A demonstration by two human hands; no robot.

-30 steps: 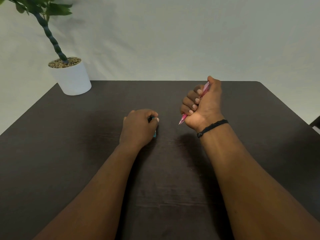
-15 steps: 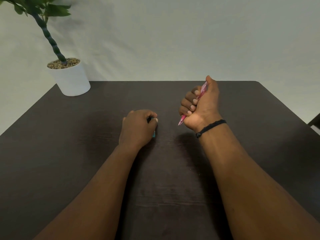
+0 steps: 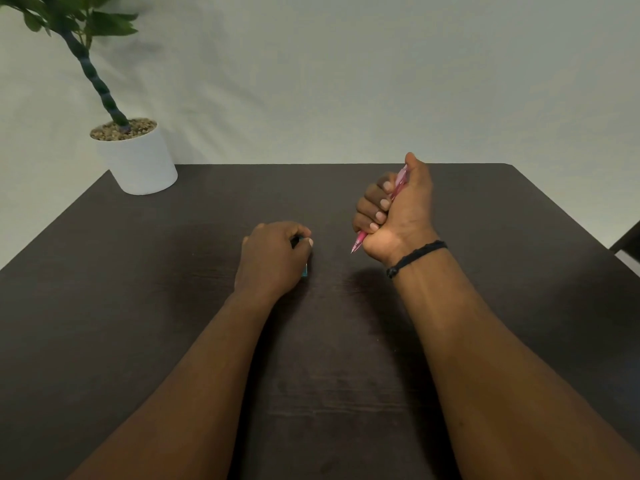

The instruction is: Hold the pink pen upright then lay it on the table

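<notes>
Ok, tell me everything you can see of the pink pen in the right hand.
The pink pen looks like translucent plastic, slim and straight. The right hand holds it in a fist, fingers and thumb curled round the barrel, so the middle is hidden. It tilts: the pointed tip sticks out below the fist, down and to the left, above the dark table without touching it; the upper end shows beside the thumb. Only the hand touches it.

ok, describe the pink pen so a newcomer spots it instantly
Start at the dark table with the white plant pot at its far left corner. Right of centre, the right hand, with a black wrist cord, is fisted around the pink pen. Its tip points down and left; it is the only pink thing there, unlike the small teal item under the left hand.
</notes>
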